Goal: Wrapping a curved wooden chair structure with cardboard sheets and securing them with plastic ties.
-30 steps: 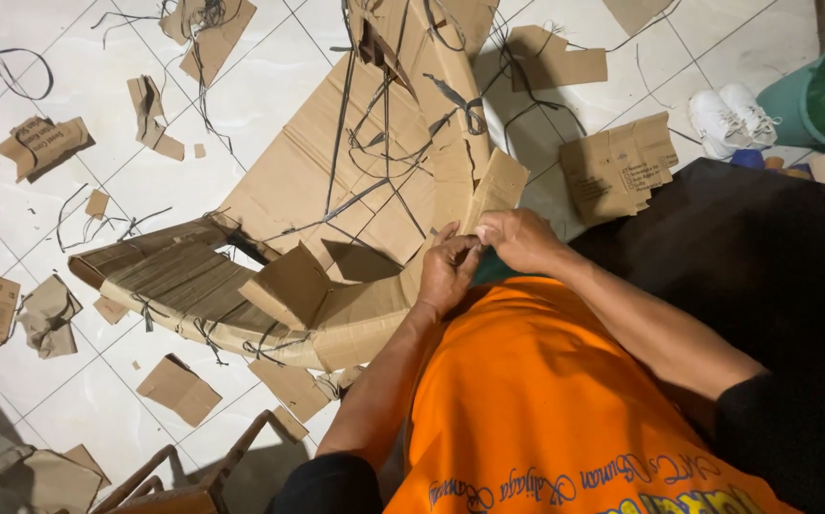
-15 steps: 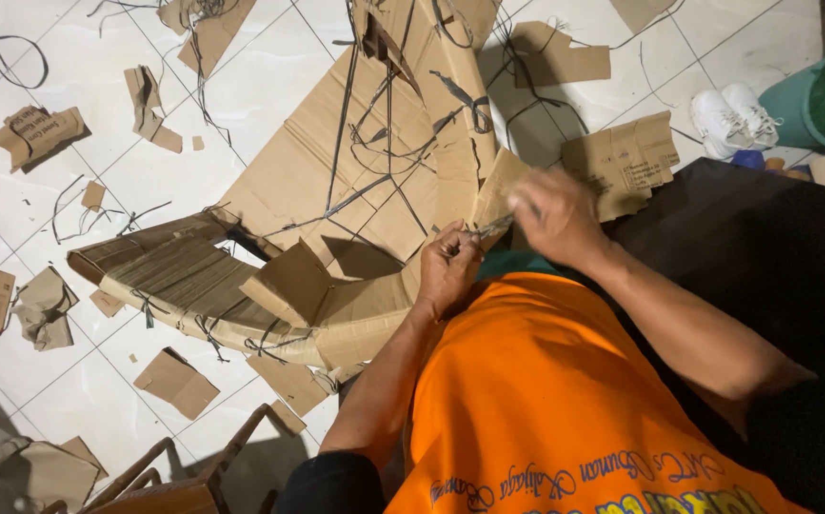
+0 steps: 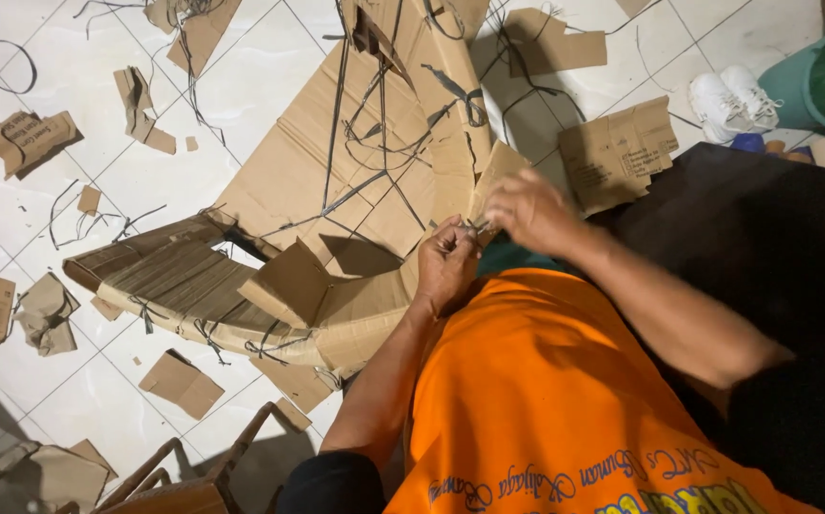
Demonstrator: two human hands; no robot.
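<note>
The person sits over a white tiled floor strewn with cardboard scraps and loose dark strapping. The left hand is curled shut, fingertips pinched on what looks like a thin strand or strap end right at the edge of a large flattened cardboard sheet. The right hand is just beside it, fingers bent down over the sheet's folded corner flap, gripping or pressing it; whether it also pinches the strand I cannot tell, since the fingertips hide the spot. The sheet lies on the floor and rises towards the person's lap, its near edge at the two hands. To the left, touching the sheet, is a bundle of stacked cardboard strips tied round with strapping, and a smaller cardboard square rests on top of it. A pair of white shoes stands well apart at the upper right. Judging from the pose, the work in hand seems to be freeing or tying the strand at the sheet's corner; a further pull would call for the right hand to hold the flap steady while the left draws the strand.
</note>
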